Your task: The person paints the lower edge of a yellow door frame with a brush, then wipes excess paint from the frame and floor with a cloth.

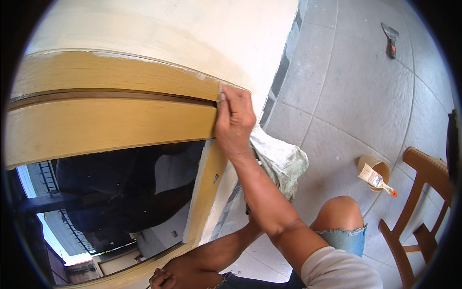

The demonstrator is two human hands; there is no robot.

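My right hand (234, 118) reaches up to the end of a yellow-brown wooden frame (115, 123), where it borders a cream wall (168, 31). Its thumb and fingers are pinched together against the upper strip's edge; a small pale bit shows at the fingertips, too small to name. A dark groove runs along the frame, with a dark, reflecting glass pane (120, 192) below. Near the lower edge, my left hand (162, 279) lies by my bent knee with curled fingers, partly cut off; what it holds, if anything, is hidden. A stained whitish cloth (284, 159) hangs beside my right forearm.
On the grey tiled floor (332, 115), a paintbrush (377, 179) with an orange-tipped handle lies across a small tub (366, 161). Farther off lies a scraper (391, 41) with a dark and red handle. A brown chair (417, 192) stands at the right.
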